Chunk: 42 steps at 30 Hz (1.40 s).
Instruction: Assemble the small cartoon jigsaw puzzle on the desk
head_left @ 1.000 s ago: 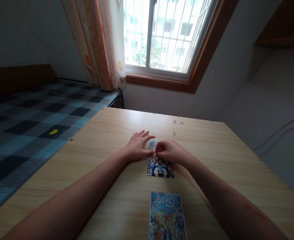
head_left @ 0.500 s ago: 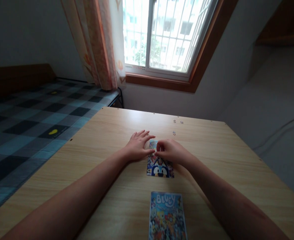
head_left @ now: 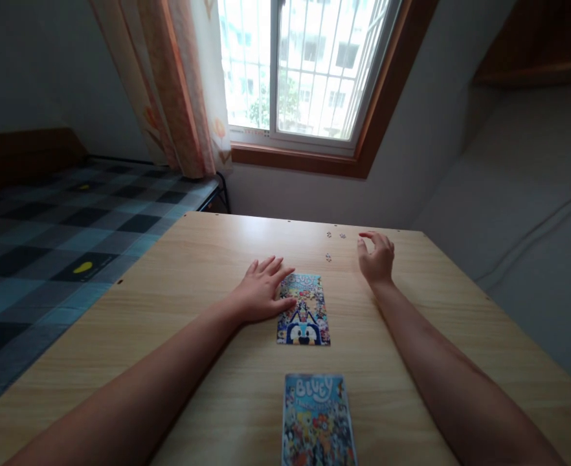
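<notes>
A small jigsaw puzzle (head_left: 309, 317) lies flat on the wooden table, with a blue dog face at its near end and a gap showing the table colour near its middle. My left hand (head_left: 262, 291) rests with fingers spread at the puzzle's left edge, its thumb and a fingertip over the border. To the far right, my right hand (head_left: 377, 257) is raised over the table, thumb and forefinger apart with nothing visible between them. Just left of it lie three loose puzzle pieces, among them one piece (head_left: 342, 236) at the back and a nearer piece (head_left: 328, 257).
A Bluey picture box (head_left: 318, 421) lies on the table (head_left: 208, 401) close to me. A bed with a checked cover (head_left: 47, 259) stands at the left. Behind the table are a curtain (head_left: 169, 90) and a barred window (head_left: 309, 71).
My right hand has left the puzzle and moved right and away from me, near the loose pieces, with its fingers parted. My left hand stays by the puzzle. The view has shifted slightly.
</notes>
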### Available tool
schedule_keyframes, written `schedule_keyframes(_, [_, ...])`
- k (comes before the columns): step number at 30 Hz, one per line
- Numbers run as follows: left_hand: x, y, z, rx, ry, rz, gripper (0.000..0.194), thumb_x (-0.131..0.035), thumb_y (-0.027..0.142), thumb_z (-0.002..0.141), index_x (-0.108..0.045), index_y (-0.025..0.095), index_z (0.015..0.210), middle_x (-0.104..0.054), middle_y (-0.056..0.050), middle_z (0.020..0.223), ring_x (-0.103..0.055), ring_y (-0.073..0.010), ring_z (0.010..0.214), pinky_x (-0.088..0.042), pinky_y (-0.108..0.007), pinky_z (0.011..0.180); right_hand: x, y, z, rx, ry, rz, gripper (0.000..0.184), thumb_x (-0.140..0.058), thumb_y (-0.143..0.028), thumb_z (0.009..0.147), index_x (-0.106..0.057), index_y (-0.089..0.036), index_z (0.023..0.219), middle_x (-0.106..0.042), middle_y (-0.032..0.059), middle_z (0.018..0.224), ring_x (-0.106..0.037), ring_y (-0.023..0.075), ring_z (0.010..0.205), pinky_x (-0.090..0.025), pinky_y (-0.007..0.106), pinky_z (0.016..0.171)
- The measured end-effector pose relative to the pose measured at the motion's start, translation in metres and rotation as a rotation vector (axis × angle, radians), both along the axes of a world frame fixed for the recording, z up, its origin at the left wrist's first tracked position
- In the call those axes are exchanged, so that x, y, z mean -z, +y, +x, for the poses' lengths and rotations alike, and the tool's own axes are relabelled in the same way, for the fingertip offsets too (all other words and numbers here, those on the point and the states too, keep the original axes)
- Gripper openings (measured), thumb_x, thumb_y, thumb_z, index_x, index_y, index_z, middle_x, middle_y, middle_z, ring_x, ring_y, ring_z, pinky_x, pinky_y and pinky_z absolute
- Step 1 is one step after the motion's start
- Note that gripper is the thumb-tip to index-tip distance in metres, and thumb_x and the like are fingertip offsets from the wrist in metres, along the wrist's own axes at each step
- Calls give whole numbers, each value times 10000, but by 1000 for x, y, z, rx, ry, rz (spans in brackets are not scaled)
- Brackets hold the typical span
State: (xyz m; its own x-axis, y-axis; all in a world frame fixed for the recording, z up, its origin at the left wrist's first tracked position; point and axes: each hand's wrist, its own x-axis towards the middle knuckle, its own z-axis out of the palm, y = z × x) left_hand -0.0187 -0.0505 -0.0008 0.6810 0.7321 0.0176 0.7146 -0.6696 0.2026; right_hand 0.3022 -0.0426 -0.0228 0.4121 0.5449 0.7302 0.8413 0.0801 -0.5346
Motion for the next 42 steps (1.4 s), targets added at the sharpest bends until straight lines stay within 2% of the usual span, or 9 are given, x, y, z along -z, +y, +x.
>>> schedule_keyframes(4, [0, 1, 0, 7, 22, -1, 801, -531, 696, 890, -388, 271, 1555, -266, -137, 1672, -190, -367, 1553, -139, -622, 1241, 17, 7, 11, 17, 43, -68, 307, -514, -281, 824, -711, -205, 1047, -719, 120, 1170, -600, 292, 1160, -421, 471, 1075])
schedule_keyframes(8, [0, 0, 0, 8, 31, 1, 815, -527, 696, 892, -373, 260, 1563, -264, -149, 1670, -195, -368, 1551, -140, -618, 1240, 22, 11, 8, -47, -2, -228, 414, -502, -238, 828, -674, -202, 1202, -686, 123, 1274, -564, 296, 1243, -407, 484, 1113])
schedule_keyframes(11, [3, 2, -1, 16, 10, 5, 824, -533, 707, 882, -381, 260, 1557, -281, -144, 1665, -202, -367, 1550, -134, -615, 1242, 23, 11, 2, -56, -34, -430, 532, -516, -255, 851, -582, -211, 1378, -598, 127, 1433, -469, 319, 1377, -348, 526, 1168])
schedule_keyframes(14, [7, 7, -3, 10, -52, -2, 817, -526, 709, 886, -368, 271, 1557, -320, -126, 1654, -237, -348, 1542, -144, -596, 1248, 24, 12, -3, -24, -62, -637, 613, -526, -328, 892, -478, -239, 1496, -487, 130, 1549, -343, 365, 1477, -250, 631, 1196])
schedule_keyframes(19, [10, 16, -3, -67, -195, -11, 716, -412, 656, 962, -392, 221, 1529, -422, -132, 1601, -359, -306, 1489, -267, -512, 1231, 23, 15, -6, -33, -90, -777, 596, -427, -381, 967, -422, -250, 1548, -428, 141, 1593, -292, 369, 1507, -171, 703, 1191])
schedule_keyframes(26, [13, 20, 0, -173, -273, 42, 618, -384, 549, 991, -476, 154, 1456, -508, -148, 1530, -434, -291, 1435, -305, -456, 1222, 15, 9, -8, -53, -147, -792, 586, -411, -386, 985, -423, -232, 1551, -416, 130, 1604, -316, 367, 1500, -193, 684, 1199])
schedule_keyframes(31, [15, 22, -1, -171, -330, 81, 545, -391, 509, 991, -503, 186, 1415, -556, -127, 1487, -484, -285, 1392, -352, -469, 1195, 11, 2, -7, -308, -216, -543, 517, -413, -177, 927, -580, -169, 1416, -600, 101, 1449, -514, 254, 1354, -376, 441, 1179])
schedule_keyframes(33, [15, 23, -1, -166, -331, 87, 541, -391, 518, 989, -503, 202, 1414, -562, -119, 1484, -487, -285, 1388, -359, -478, 1188, 10, 0, -7, -384, -237, -501, 511, -411, -158, 924, -594, -145, 1400, -629, 108, 1415, -552, 234, 1311, -403, 400, 1159])
schedule_keyframes(42, [18, 26, 0, -157, -330, 93, 555, -427, 526, 970, -512, 205, 1414, -573, -114, 1468, -490, -292, 1379, -359, -479, 1186, 8, -2, -9, -425, -351, -598, 448, -533, -358, 971, -637, -188, 1372, -634, 105, 1408, -533, 273, 1323, -388, 451, 1148])
